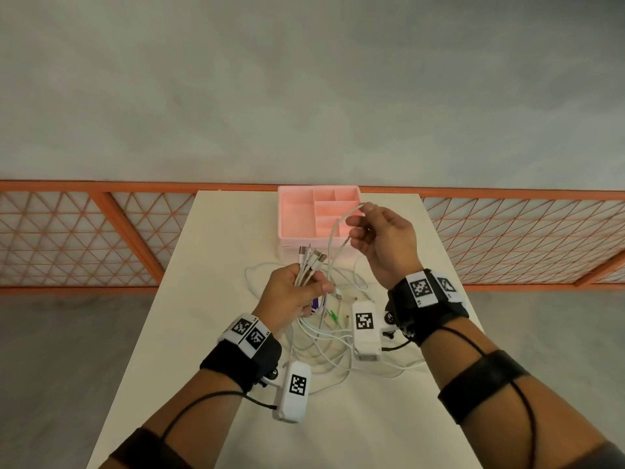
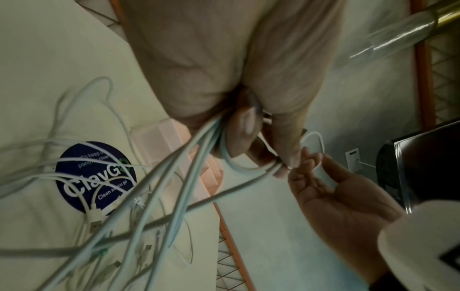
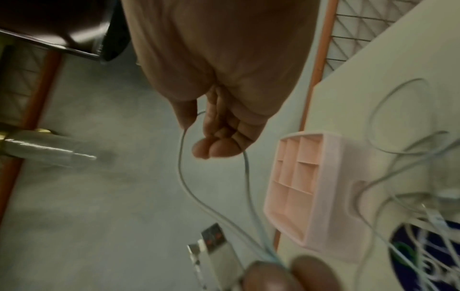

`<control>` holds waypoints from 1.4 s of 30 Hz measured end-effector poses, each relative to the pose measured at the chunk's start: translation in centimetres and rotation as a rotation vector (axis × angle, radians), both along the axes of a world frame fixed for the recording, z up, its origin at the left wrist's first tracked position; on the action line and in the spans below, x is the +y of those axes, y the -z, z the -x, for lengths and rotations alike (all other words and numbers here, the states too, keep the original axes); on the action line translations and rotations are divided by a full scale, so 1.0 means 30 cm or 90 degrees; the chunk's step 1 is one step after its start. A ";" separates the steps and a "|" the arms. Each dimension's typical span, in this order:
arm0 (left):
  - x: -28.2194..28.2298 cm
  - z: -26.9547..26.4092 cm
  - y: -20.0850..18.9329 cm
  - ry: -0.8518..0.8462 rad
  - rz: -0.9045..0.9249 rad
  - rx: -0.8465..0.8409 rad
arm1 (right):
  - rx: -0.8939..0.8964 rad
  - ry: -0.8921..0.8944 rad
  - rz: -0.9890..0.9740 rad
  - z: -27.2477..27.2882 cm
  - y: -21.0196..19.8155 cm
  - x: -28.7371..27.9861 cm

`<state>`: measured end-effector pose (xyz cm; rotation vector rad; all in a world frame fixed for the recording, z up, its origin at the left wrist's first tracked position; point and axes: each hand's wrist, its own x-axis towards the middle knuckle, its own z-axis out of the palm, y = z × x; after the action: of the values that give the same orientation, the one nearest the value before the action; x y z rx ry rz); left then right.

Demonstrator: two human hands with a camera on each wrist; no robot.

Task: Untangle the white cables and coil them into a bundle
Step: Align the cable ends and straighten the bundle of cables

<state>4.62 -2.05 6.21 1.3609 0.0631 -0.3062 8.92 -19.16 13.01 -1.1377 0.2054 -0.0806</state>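
Several white cables (image 1: 324,336) lie tangled on the white table (image 1: 209,252) between my wrists. My left hand (image 1: 297,289) grips a bunch of cable ends, their plugs (image 1: 311,255) fanning out above the fist; the left wrist view shows the cables (image 2: 189,157) running out of the curled fingers. My right hand (image 1: 375,231) is raised above the table and pinches a loop of one white cable (image 1: 338,225) between thumb and fingers. That cable (image 3: 181,167) hangs down from the right hand (image 3: 214,137) toward the left hand.
A pink compartment tray (image 1: 294,214) stands at the table's far edge, just behind my hands. A round dark blue sticker (image 2: 94,177) lies under the cable tangle. An orange mesh fence (image 1: 101,238) runs behind the table.
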 end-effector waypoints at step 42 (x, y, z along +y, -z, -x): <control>0.002 -0.075 0.007 -0.203 -0.004 0.046 | 0.106 -0.337 0.324 0.103 0.234 0.079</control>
<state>6.88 -1.98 5.99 1.3230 0.3383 -0.0870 5.83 -16.79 5.98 -1.6738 0.0226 0.4551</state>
